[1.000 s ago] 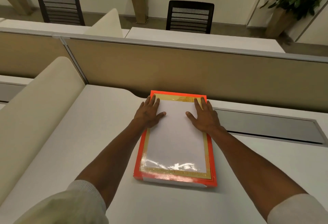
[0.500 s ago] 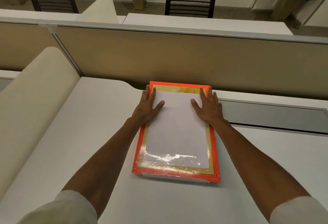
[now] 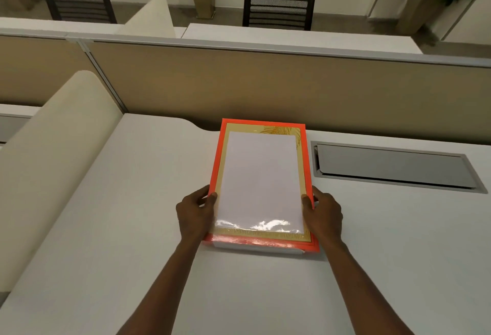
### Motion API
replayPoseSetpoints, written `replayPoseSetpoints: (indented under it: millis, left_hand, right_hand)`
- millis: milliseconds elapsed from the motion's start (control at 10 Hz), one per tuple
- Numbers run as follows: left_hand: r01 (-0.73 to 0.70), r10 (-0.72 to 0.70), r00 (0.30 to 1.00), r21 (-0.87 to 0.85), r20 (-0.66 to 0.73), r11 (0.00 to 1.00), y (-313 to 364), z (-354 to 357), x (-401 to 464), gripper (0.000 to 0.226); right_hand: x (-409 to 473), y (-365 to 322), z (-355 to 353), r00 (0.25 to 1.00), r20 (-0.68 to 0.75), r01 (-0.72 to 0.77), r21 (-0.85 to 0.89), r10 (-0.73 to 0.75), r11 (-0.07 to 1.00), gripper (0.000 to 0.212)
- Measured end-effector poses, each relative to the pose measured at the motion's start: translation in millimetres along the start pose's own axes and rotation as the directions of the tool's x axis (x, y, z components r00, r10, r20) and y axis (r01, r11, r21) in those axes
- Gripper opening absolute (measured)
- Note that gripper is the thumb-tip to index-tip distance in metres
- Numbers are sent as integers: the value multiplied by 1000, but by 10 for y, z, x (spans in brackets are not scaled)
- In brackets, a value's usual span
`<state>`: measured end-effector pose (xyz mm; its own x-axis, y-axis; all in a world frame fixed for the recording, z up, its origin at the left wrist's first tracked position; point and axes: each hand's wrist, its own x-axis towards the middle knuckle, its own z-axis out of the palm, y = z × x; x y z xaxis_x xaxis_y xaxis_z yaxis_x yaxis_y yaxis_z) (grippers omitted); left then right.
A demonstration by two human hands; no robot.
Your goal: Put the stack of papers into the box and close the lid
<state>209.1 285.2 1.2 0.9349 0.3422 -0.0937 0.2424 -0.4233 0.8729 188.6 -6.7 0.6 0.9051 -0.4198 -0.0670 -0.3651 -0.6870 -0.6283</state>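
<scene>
A flat orange box lies lengthwise on the white desk. Its glossy top has a gold border around a white rectangle; I cannot tell whether that is the papers or a panel of the lid. The top sits flat and level, and a white edge shows under the front rim. My left hand grips the box's left side near the front corner, thumb on top. My right hand grips the right side the same way.
A grey cable flap is set into the desk right of the box. A tan partition stands just behind the box. A cream curved divider borders the desk on the left. Two dark chairs and potted plants stand beyond.
Both hands slid from lying flat on the far part of the box top back to its near end. They now clasp its sides. The box has not moved.
</scene>
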Motion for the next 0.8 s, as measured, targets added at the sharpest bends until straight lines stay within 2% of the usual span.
replayPoseSetpoints:
  millis: [100,200,400,600,700,800]
  left_hand:
    - [5,-5,999,-2,52,1000,38,-100,-79,39]
    - [11,-11,1000,-18,24,1000,-133,-242,-394,38]
    - [-15,14,1000,-43,-24,999,-325,-306,-826,26]
    - [-55,55,998,-6,-12,998,-204,-335,-897,23]
    - [-120,117,993,89,32,989,-139,-386,-908,29]
    - [-189,201,980,267,-16,945,2,-475,-921,43]
  right_hand:
    - [-131,-19,-110,999,27,-30,19,29,999,50]
    - [-537,97,-181,998,-17,-53,70,54,996,53]
    - [-1030,236,-162,999,29,35,115,-38,993,50]
    - [-1122,115,-265,998,52,28,124,-34,992,48]
    - [-1138,141,-318,993,89,63,107,-73,992,51]
    - [-1166,231,-439,990,120,70,59,-77,996,70]
